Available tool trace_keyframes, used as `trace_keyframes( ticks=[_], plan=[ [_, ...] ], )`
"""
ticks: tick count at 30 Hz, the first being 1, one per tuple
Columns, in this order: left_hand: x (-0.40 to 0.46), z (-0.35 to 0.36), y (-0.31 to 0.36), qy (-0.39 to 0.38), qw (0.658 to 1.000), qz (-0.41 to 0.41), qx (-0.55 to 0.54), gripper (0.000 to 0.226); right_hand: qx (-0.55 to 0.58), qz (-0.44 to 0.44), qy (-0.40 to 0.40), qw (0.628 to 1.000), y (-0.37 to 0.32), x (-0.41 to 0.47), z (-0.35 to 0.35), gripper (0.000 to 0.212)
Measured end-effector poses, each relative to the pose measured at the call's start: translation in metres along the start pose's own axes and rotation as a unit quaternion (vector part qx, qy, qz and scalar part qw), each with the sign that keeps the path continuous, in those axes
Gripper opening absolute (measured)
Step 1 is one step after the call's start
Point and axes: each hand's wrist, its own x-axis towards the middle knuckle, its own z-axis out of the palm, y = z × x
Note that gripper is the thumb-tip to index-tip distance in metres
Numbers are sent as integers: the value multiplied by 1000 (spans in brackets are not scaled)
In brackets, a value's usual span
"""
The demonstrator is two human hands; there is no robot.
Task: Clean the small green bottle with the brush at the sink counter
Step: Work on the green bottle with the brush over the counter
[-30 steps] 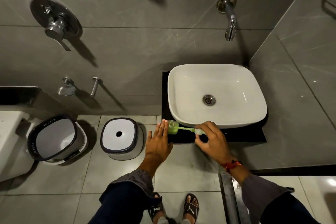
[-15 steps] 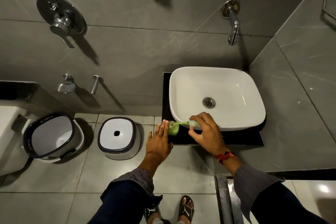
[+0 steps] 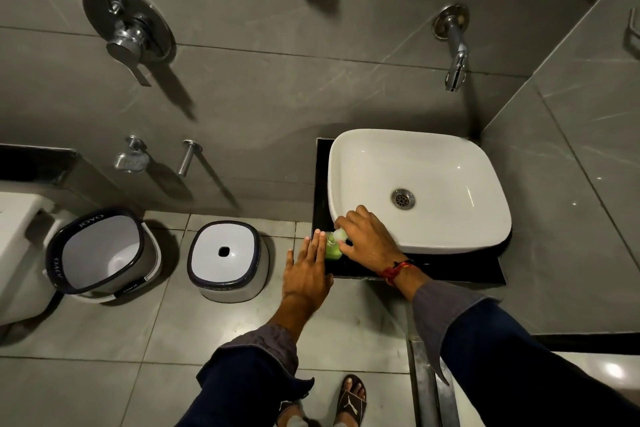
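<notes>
Your small green plastic bottle [image 3: 333, 249] stands on the front left corner of the glossy black counter slab [image 3: 450, 270], just in front of the rim of the white rectangular ceramic basin [image 3: 450, 163]. It sits between your two hands. Your left hand [image 3: 306, 274] lies flat and open, fingers stretched forward and close together, its fingertips against the left side of the bottle. Your right hand [image 3: 369, 241] reaches in from the right with curled fingers, closed on a pale rounded piece at the top of the bottle; whether that is the brush [image 3: 341, 235] end or a cap you cannot tell from here, as the hand hides most of it. A red thread band [image 3: 394, 270] circles your right wrist.

Beyond the counter, a chrome spout [image 3: 455, 59] juts from the grey tiled wall [image 3: 277, 97] above the basin. On the pale floor tiles to the left stand a white stool with a dark rim [image 3: 227, 258] and a white bucket with a dark rim [image 3: 100, 253]. Your sandalled feet [image 3: 351, 400] show at the bottom.
</notes>
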Motion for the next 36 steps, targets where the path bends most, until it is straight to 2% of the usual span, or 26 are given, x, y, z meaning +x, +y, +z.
trace_keyframes(
  ticks=[7, 15, 18, 23, 29, 36],
  plan=[
    [-4, 4, 1, 10, 1000, 1, 3, 85, -86, -44, -56, 994, -7, 11, 15, 26],
    [5, 11, 4, 4, 1000, -11, 19, 84, -165, -40, -64, 983, -11, 19, 18, 33],
    [4, 13, 3, 8, 999, -16, 34, 85, -120, -4, -49, 992, -16, 13, 19, 39],
    [4, 16, 3, 9, 999, -20, 44, 88, -51, -33, -63, 996, -11, 8, 19, 32],
    [4, 15, 5, 5, 998, -28, 54, 88, -79, -48, -82, 992, -10, 17, 19, 29],
    [4, 9, 8, -15, 998, -32, 58, 88, -95, 67, -61, 991, -32, 22, 29, 28]
  ],
)
